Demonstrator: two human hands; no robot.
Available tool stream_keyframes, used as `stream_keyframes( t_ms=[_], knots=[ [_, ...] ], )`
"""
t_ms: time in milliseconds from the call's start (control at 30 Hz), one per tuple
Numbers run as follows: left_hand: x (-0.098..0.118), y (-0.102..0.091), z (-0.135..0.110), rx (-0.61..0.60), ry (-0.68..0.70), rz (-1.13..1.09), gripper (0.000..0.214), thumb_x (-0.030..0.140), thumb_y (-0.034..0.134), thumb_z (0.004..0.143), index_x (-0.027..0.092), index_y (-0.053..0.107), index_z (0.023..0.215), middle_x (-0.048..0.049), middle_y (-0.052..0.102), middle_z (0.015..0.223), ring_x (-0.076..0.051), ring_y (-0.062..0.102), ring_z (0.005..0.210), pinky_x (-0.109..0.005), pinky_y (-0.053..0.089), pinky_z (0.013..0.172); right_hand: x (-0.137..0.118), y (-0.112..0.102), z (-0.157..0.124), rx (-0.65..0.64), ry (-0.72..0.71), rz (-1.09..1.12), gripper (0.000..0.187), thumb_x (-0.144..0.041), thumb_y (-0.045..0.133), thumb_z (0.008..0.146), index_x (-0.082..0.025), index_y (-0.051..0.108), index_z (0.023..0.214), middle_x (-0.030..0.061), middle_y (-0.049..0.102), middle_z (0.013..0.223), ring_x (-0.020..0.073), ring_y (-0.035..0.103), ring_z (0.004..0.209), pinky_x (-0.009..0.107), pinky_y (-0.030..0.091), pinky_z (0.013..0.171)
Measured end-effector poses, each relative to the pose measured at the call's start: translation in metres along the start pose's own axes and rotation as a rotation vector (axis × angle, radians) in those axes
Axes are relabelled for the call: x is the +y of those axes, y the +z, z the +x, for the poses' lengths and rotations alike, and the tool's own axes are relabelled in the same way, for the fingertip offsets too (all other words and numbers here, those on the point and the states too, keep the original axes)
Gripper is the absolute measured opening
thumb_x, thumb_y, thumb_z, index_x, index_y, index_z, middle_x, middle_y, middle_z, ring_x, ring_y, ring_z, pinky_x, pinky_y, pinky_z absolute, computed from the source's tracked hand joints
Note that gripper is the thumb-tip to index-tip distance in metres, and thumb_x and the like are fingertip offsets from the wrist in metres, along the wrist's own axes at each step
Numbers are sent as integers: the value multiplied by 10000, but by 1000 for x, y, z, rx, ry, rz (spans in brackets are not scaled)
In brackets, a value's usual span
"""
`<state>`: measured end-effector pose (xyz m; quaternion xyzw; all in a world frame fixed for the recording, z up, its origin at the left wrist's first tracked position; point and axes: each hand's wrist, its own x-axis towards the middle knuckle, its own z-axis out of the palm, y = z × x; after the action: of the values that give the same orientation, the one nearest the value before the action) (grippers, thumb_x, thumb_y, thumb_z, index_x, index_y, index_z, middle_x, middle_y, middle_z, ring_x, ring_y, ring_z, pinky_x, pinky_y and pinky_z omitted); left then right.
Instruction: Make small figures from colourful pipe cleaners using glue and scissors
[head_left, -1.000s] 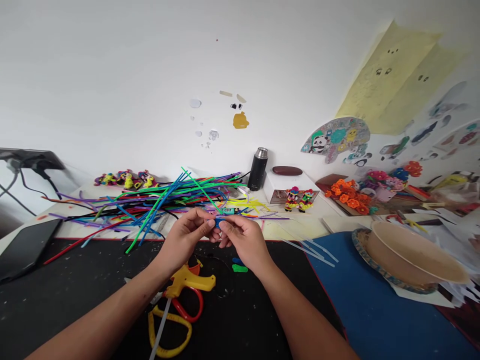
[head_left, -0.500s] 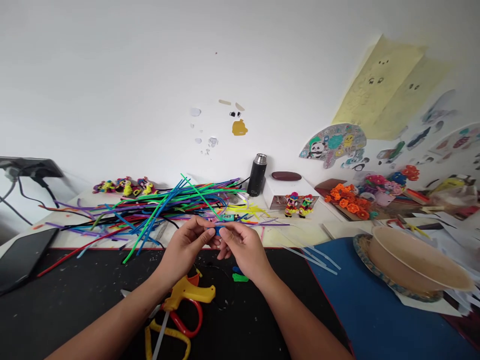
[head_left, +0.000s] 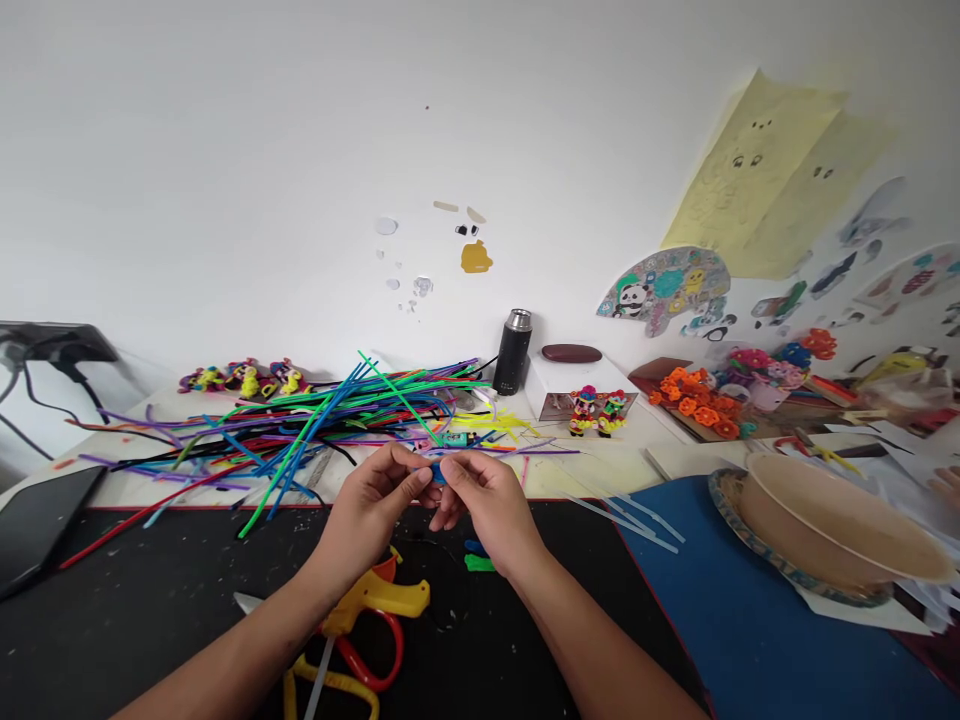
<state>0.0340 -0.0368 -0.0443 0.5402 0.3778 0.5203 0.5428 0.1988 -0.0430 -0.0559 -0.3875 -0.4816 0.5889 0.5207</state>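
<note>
- The left hand (head_left: 367, 510) is nearly closed, thumb and forefinger pinching a small blue piece (head_left: 437, 474) above the far edge of the black mat (head_left: 480, 680).
- The right hand (head_left: 495, 505) pinches the same piece from its other side, its lower fingers loosely curled.
- Just beside the right wrist, a green strip (head_left: 480, 564) and a dark blue strip (head_left: 475, 547) lie on the mat.
- Near the left forearm lie a yellow glue gun (head_left: 386, 597) and red-handled scissors (head_left: 398, 640).
- Past the hands, a heap of pipe cleaners (head_left: 345, 405) covers much of the desk (head_left: 551, 480).
- A white box (head_left: 536, 385), contents hidden, carries a dark red case (head_left: 571, 353).
- Orange flowers (head_left: 694, 400) sit in a shallow brown box (head_left: 654, 374).
- Farther right, a wide beige bowl (head_left: 787, 535) rests on a round tray (head_left: 724, 505); I cannot tell what it contains.
</note>
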Motion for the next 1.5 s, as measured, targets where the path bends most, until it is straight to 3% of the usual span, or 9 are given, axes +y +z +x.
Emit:
stream_keyframes(
  t_ms=[333,567,700,967,1200,1367,1500],
  knots=[
    [0,1,1,18,-21,8,442,560,926,730,194,707,848,-19,758,758,-191,735,673,-321,620,687,3,0,0,2,-6,-9,524,-695,718,876,-175,679,933,-45,629,555,156,693,488,212,460,479],
    [-2,-2,3,10,-34,16,435,555,889,779,193,703,933,-17,742,821,-191,728,711,-336,628,717,1,-1,0,-6,-28,-109,496,-606,718,900,-156,703,1107,-47,644,599,149,684,522,229,482,524],
    [-3,-3,3,-9,-45,-1,421,543,885,792,195,699,940,-12,736,835,-186,732,725,-330,632,732,2,-2,1,-13,-41,-144,412,-538,711,913,-159,716,1075,-49,632,586,142,661,526,239,488,549],
    [-1,-1,4,30,-36,16,457,560,922,732,190,694,871,-9,726,794,-179,718,693,-316,626,687,3,0,-2,-24,-42,-147,447,-568,695,927,-163,694,1119,-51,629,615,139,656,525,237,481,533],
    [-2,2,1,48,-9,16,457,557,938,707,184,711,842,-21,736,776,-181,716,695,-308,626,683,0,1,-2,10,-59,-154,411,-587,659,943,-178,688,975,-69,567,524,140,631,486,240,491,533],
    [-4,2,4,35,-46,-89,446,480,956,721,201,737,991,-18,760,881,-177,727,747,-302,632,711,2,2,-2,30,-54,-124,423,-564,683,924,-166,704,1065,-70,580,527,145,632,473,244,488,523],
    [-7,0,7,30,-124,-219,464,414,998,675,196,753,1003,-18,765,836,-172,720,700,-297,620,694,2,2,-2,41,-56,-112,449,-543,695,918,-154,716,1142,-66,597,550,148,647,484,250,496,534]
  ],
)
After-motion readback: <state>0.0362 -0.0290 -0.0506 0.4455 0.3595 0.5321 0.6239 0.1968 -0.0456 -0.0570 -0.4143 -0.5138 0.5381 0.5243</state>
